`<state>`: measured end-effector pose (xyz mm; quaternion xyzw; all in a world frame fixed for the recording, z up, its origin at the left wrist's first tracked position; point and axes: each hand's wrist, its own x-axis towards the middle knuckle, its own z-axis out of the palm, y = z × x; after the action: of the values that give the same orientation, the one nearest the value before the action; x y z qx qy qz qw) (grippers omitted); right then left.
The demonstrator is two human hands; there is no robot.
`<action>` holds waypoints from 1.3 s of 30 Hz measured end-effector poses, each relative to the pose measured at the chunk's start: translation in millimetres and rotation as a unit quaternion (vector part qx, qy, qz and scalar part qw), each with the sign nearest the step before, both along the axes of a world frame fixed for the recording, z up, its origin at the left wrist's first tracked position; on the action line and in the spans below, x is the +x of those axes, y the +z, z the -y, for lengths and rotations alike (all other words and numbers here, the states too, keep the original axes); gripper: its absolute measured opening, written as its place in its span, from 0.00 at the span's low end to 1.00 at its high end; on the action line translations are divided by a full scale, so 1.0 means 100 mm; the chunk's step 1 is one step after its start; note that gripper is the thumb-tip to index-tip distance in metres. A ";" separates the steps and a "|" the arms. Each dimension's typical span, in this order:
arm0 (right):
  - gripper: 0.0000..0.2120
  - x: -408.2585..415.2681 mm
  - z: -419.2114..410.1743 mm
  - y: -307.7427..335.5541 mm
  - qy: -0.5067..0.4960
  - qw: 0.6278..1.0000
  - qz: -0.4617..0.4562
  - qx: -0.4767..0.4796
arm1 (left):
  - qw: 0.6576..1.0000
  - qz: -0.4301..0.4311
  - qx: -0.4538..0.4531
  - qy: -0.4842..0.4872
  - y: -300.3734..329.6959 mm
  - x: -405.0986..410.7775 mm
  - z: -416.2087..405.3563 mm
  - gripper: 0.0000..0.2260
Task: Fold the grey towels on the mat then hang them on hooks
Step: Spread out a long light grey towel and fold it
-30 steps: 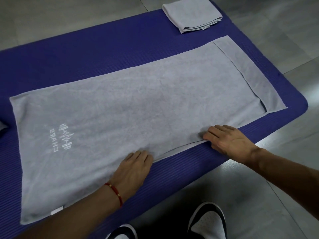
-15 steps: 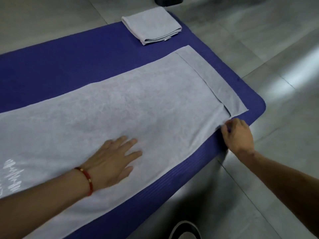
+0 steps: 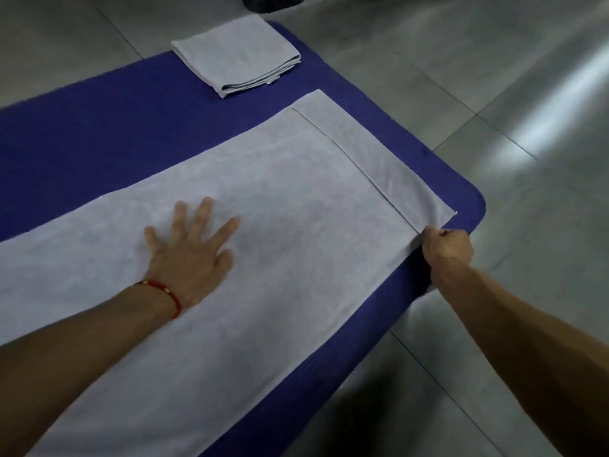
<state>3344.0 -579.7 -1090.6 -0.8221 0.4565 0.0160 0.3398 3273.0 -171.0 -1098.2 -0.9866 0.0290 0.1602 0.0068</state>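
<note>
Mid-fold: my left hand [image 3: 188,255] presses flat on the grey towel [image 3: 296,206], my right hand [image 3: 445,247] pinches its near corner, which I judge needs carrying across next.

Bare forearms, no sleeves; red cord bracelet [image 3: 168,293] on left wrist

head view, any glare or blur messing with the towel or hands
Head view: bright glare streaks lie on the floor tiles at right, none on the towel; the whole frame is soft, the left hand lightly blurred at the fingertips; the right hand at the towel's corner is readable; a dark shadow falls on the floor near the bottom edge; the wide lens bends the mat edges.
</note>
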 end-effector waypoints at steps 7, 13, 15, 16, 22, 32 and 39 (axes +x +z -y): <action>0.20 0.42 -0.60 0.23 0.248 0.950 0.081 -0.171 | 0.987 0.008 -0.021 0.162 -0.08 0.42 -0.54 0.26; 0.21 1.25 -1.56 0.10 0.542 0.815 0.060 -0.198 | 0.978 0.073 0.010 0.196 -0.29 0.52 -0.56 0.27; 0.24 1.57 -1.86 0.10 0.567 0.793 0.056 -0.217 | 0.979 0.081 0.006 0.185 -0.33 0.52 -0.59 0.27; 0.25 1.74 -1.99 0.10 0.570 0.790 0.050 -0.219 | 0.979 0.087 -0.003 0.184 -0.35 0.50 -0.60 0.27; 0.16 2.52 -2.44 0.07 0.679 0.702 0.030 -0.214 | 0.977 0.097 -0.014 0.189 -0.37 0.50 -0.61 0.29; 0.13 2.62 -2.39 0.00 0.693 0.641 0.140 -0.299 | 0.978 0.092 0.009 0.186 -0.33 0.50 -0.60 0.28; 0.34 2.52 -2.12 -0.41 0.488 0.821 -0.077 -0.285 | 0.978 0.098 0.004 0.186 -0.33 0.51 -0.60 0.29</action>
<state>3596.4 -368.2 -1131.2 -0.9937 0.0043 0.1124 0.0021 3324.3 -111.1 -1131.1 -0.9857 -0.1562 0.0614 -0.0162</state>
